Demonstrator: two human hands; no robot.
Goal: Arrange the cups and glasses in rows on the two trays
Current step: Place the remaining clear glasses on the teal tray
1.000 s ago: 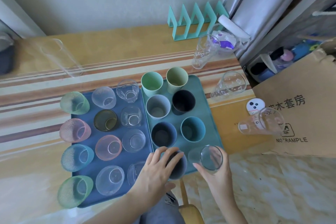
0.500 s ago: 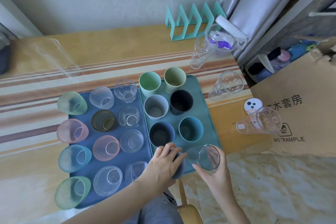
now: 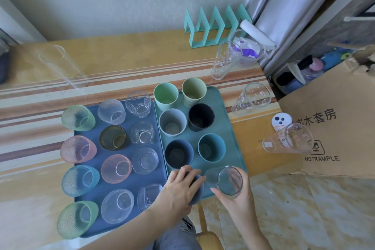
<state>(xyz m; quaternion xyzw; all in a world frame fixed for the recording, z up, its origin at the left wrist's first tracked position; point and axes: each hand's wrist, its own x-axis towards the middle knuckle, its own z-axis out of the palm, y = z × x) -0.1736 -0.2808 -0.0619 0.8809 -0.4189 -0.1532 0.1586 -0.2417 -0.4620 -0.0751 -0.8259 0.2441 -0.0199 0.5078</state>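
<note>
Two trays lie side by side on the table: a blue tray (image 3: 156,149) on the left with three rows of coloured and clear glasses, and a teal tray (image 3: 224,119) on the right with two rows of plastic cups. My left hand (image 3: 180,185) covers and grips a dark blue cup (image 3: 198,190) at the teal tray's near left corner. My right hand (image 3: 236,199) holds a clear glass (image 3: 225,179) at the tray's near right corner, beside that cup. Off the trays stand three clear tumblers: one (image 3: 224,61), another (image 3: 251,98) and a third (image 3: 288,138) at the right.
A tall clear glass (image 3: 63,66) stands at the table's far left. A teal rack (image 3: 215,24) sits against the wall. A plastic bag (image 3: 247,49) lies by the curtain. A cardboard box (image 3: 332,126) leans at the right edge. A white sticker (image 3: 281,121) lies near it.
My left hand has closed further over the dark blue cup. My right hand and the clear glass have stayed almost still at the tray's near right corner.
</note>
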